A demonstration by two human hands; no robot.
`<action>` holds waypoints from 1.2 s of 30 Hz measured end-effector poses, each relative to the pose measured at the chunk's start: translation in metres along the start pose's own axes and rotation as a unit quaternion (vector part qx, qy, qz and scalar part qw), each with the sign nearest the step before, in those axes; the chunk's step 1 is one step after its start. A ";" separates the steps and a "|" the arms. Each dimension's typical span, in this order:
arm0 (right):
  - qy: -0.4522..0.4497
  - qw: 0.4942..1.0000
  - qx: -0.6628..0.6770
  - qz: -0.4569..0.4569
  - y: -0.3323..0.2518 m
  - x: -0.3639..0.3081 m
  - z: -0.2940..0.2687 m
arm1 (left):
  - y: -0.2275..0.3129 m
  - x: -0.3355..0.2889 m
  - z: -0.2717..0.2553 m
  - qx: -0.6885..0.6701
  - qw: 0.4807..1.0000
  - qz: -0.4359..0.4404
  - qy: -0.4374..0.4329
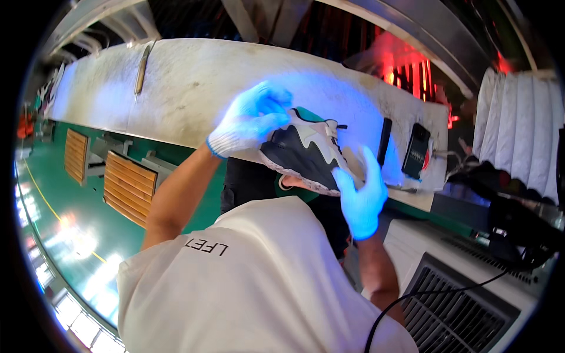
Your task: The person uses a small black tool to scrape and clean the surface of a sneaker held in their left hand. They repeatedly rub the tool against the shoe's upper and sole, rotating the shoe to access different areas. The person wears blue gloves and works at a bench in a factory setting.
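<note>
A dark grey and white sneaker (303,154) with a speckled pale sole is held tilted over the near edge of the worktable, under bluish light. Its heel points left and its toe right. My left hand (253,117), in a white knitted glove with a blue cuff, grips the heel and collar, the fingers curled by the green lining. Around the toe end my right hand (362,197), gloved too, has its thumb on the near side and its fingers on the far side. Glare washes out part of the right glove and the toe.
On the worktable (176,88) lie a wooden-handled knife (141,70), a black bar (385,142) and a dark phone (416,151). Slatted wooden seats (129,187) stand at left. A white machine with a dark grille (459,306) is at lower right, crossed by a black cable (435,291).
</note>
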State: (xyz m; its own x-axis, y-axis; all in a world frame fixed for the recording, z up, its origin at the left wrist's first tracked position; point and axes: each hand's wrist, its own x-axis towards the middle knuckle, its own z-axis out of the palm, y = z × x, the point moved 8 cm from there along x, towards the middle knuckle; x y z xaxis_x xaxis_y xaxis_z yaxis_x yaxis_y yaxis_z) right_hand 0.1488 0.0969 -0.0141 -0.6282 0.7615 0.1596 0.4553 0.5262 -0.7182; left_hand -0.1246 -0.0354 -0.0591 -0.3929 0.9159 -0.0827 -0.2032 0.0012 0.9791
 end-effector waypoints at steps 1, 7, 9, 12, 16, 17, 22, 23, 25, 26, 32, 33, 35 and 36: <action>0.034 0.999 0.033 -0.009 0.005 -0.011 -0.003 | -0.003 -0.011 -0.026 0.120 0.991 0.018 0.062; -0.056 0.983 0.169 0.054 0.052 0.033 0.028 | 0.024 -0.022 0.003 0.464 0.855 0.231 0.020; -0.138 0.967 0.213 0.004 0.045 0.073 0.043 | 0.035 0.000 0.020 0.481 0.838 0.238 -0.104; -0.119 0.902 0.408 0.082 0.084 0.089 0.059 | 0.090 0.005 0.046 0.499 0.826 0.219 -0.141; -0.058 0.845 0.516 0.126 0.113 0.083 0.109 | 0.146 -0.002 0.111 0.564 0.804 0.111 -0.149; -0.045 0.815 0.559 0.145 0.109 0.080 0.110 | 0.148 0.000 0.122 0.578 0.796 0.103 -0.148; -0.040 0.761 0.637 0.118 0.067 0.057 0.053 | 0.160 0.004 0.158 0.608 0.776 0.057 -0.159; -0.043 0.761 0.643 0.067 0.063 0.059 0.038 | 0.160 0.007 0.163 0.613 0.772 0.051 -0.160; -0.056 0.820 0.569 -0.037 0.022 0.059 -0.002 | 0.161 0.007 0.164 0.626 0.764 0.031 -0.152; -0.029 0.831 0.549 -0.085 0.010 0.056 -0.023 | 0.164 0.011 0.171 0.622 0.766 0.041 -0.160; 0.009 0.818 0.562 -0.123 -0.011 0.052 -0.040 | 0.157 0.009 0.182 0.607 0.775 0.085 -0.152; 0.063 0.727 0.680 -0.072 0.003 0.049 -0.034 | 0.160 0.010 0.185 0.606 0.776 0.087 -0.154; 0.097 0.756 0.627 -0.159 -0.005 0.041 -0.036 | 0.162 0.014 0.177 0.621 0.765 0.069 -0.154; 0.068 0.829 0.514 -0.209 -0.005 0.045 -0.044 | 0.162 0.010 0.178 0.624 0.762 0.072 -0.157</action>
State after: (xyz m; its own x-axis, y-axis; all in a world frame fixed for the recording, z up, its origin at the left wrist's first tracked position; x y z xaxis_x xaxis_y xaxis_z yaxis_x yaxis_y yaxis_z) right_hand 0.1459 0.1450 0.0265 -0.4876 0.6657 0.5649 -0.6066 0.2071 -0.7676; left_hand -0.0018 0.0449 0.1322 -0.0567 0.9933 -0.1005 0.9095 0.0929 0.4051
